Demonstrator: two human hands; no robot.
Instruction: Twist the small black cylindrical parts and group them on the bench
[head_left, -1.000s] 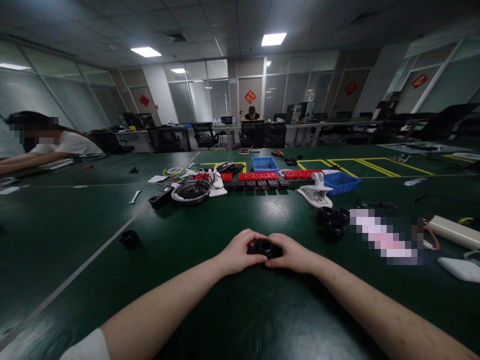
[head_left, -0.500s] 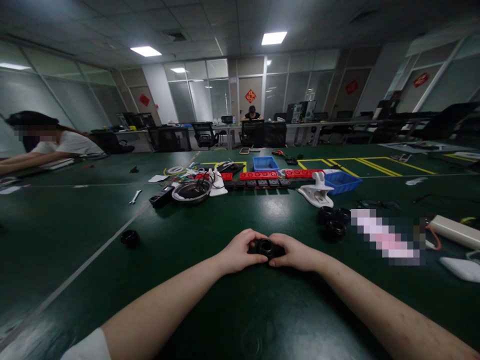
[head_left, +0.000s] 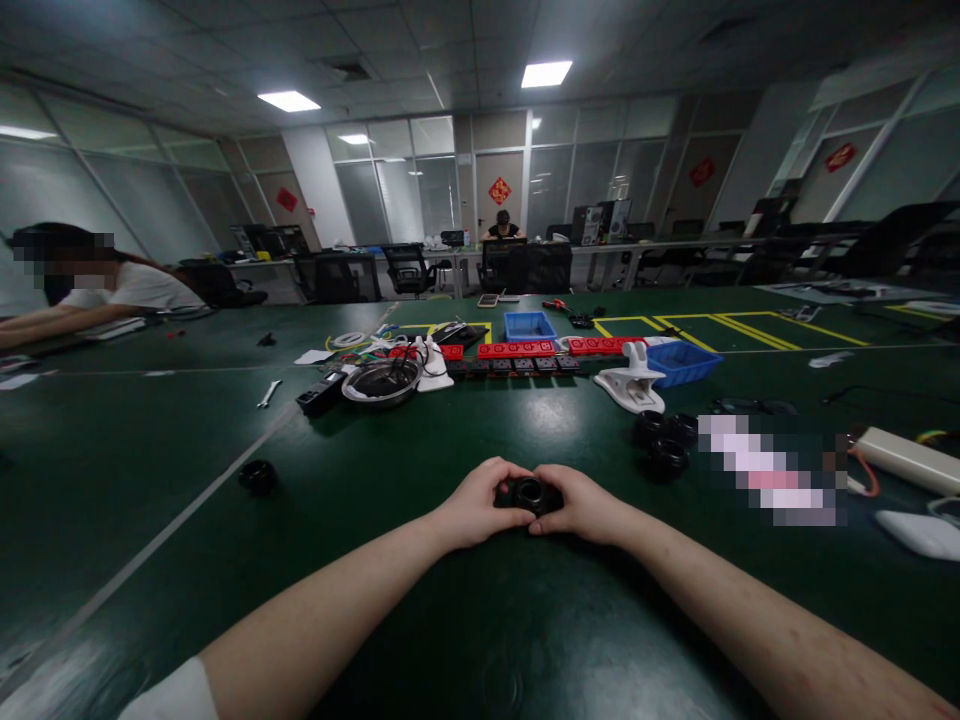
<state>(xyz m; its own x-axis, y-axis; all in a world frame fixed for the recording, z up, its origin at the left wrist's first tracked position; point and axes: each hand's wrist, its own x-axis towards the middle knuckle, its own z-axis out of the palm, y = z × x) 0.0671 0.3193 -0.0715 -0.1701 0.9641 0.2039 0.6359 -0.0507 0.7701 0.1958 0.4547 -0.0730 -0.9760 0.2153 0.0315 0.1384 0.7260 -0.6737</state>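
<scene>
A black round part with a hollow centre (head_left: 531,493) is held between my two hands, low over the green table (head_left: 420,620). My left hand (head_left: 480,503) curls its fingers and thumb around the left side of it. On the opposite side, my right hand (head_left: 574,503) grips it, thumb in front and fingers behind. The fingers partly cover the part, so its full shape is hidden. Several similar black round parts (head_left: 667,457) stand together to the right, and one more black part (head_left: 259,476) lies to the left.
Farther back are a metal bowl (head_left: 382,382), a white clamp-like stand (head_left: 634,385), red strips (head_left: 516,350) and blue trays (head_left: 684,362). A wrench (head_left: 269,393) lies left. At the right are a cream-coloured bar (head_left: 911,458) and a blurred-out patch. Another person (head_left: 150,285) sits far left.
My right hand has shifted slightly left, closer around the black part. My left hand stays nearly in place, and the view has moved a little.
</scene>
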